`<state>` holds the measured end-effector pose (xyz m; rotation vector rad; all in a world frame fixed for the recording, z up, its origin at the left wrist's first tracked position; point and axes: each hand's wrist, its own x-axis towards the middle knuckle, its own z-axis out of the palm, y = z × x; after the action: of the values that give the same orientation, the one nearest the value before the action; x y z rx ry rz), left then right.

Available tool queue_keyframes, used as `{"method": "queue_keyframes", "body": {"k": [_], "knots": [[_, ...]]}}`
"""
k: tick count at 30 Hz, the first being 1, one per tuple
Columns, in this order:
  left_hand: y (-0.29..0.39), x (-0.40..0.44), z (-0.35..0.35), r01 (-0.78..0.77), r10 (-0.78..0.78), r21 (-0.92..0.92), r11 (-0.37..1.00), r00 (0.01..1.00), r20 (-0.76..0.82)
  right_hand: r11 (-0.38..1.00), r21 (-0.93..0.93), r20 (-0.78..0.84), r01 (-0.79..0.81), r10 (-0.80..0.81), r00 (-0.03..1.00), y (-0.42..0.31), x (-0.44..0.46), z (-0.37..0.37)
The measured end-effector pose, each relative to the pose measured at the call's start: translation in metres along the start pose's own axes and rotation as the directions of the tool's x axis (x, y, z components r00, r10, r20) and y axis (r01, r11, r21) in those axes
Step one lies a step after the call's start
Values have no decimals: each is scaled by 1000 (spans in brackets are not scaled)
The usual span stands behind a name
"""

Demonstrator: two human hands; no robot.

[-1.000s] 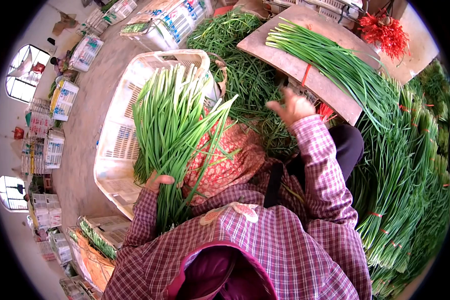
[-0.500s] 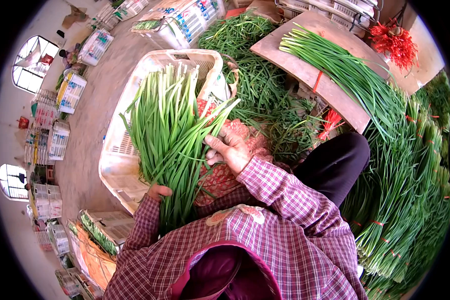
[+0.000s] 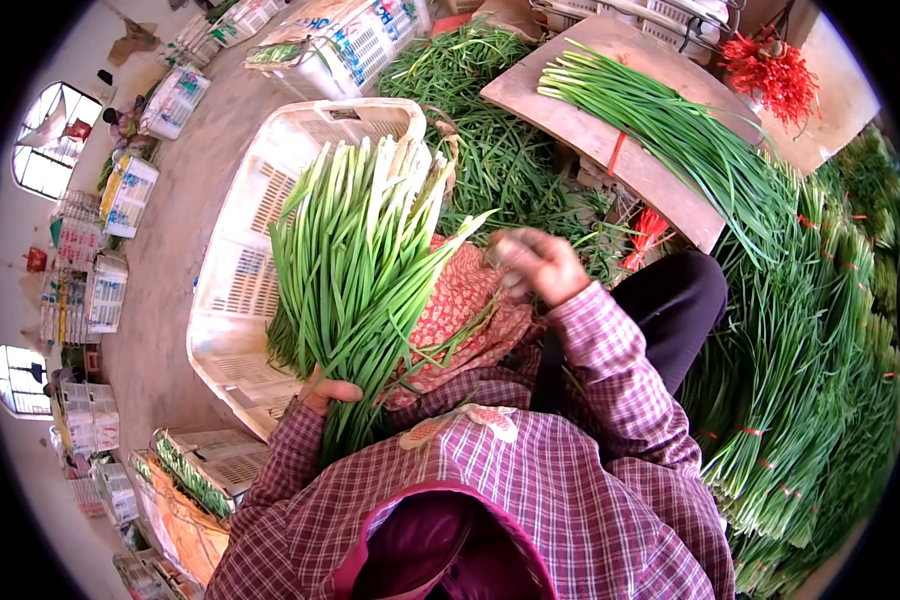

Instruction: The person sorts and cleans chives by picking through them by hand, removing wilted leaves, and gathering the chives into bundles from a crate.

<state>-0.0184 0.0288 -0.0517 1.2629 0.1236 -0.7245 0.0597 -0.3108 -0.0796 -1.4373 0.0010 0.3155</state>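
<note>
A thick bunch of garlic chives [image 3: 355,250] lies across my lap and over the white crate's near side, pale stem ends pointing away from me. My left hand [image 3: 328,391] is closed around its leafy lower part, thumb on top. To the right of the bunch, apart from it, my right hand [image 3: 542,264] is raised above the red patterned cloth [image 3: 460,300]. Its fingers are curled together and slightly blurred; anything they pinch is too small to make out. A few loose blades hang off the bunch onto the cloth.
The white plastic crate [image 3: 232,285] stands in front of me to the left. Loose leaves [image 3: 515,150] are heaped beyond my right hand. A board [image 3: 580,120] carries another chive bunch [image 3: 660,120]. Red ties [image 3: 648,238] hang below it. Tied bunches [image 3: 770,400] are stacked at right.
My right hand has left the bunch's edge and moved right and slightly away from me. My left hand still grips the chives. The view has shifted slightly.
</note>
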Motion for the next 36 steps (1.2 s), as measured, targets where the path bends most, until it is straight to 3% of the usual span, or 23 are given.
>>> {"method": "queue_keyframes", "body": {"k": [2,10,12,13,15,17,19,20,22,23,26,28,32,34,35,36], "knots": [[-1,1,0,35,-36,-27,999,998,-42,978,209,-29,-27,34,999,-19,-5,-14],[2,-4,-17,24,-17,86,996,996,-87,970,116,-85,215,-205,975,-30,14,2],[5,-4,-21,28,-11,173,984,995,-99,938,-187,-170,292,-324,931,-30,12,-3],[8,-3,-22,59,-52,125,990,997,-59,889,-328,-210,319,-398,893,-34,9,-5],[5,0,-29,39,-33,158,987,999,-39,767,-577,-269,281,-504,821,-41,5,-14],[3,4,-34,14,-10,189,982,1000,-22,581,-755,-280,304,-705,652,-36,11,-34],[2,3,-38,-38,49,301,953,998,-29,505,-845,-322,177,-743,587,-26,21,-63],[6,2,-36,-44,58,298,953,998,-37,494,-869,-361,10,-648,671,-34,16,-69],[18,2,-28,-78,86,375,924,996,-5,410,-911,-268,49,-678,684,-45,13,-67],[22,3,-27,-70,81,415,907,997,-8,393,-908,-201,146,-713,672,-58,10,-58],[36,4,-10,-15,45,429,903,997,-60,290,-869,-28,402,-838,544,-94,10,-22],[42,4,1,29,10,369,929,995,-104,284,-800,39,528,-854,519,-112,8,3],[40,9,-4,29,-8,406,913,999,-54,293,-802,62,521,-826,561,-115,14,31],[39,13,-13,-6,36,618,786,999,-36,257,-817,87,517,-830,551,-117,15,39],[42,12,-15,-9,40,618,786,999,-35,226,-836,112,501,-822,558,-115,17,41],[47,12,-15,-33,62,748,663,998,-11,223,-836,112,501,-824,555,-115,19,42]]}}
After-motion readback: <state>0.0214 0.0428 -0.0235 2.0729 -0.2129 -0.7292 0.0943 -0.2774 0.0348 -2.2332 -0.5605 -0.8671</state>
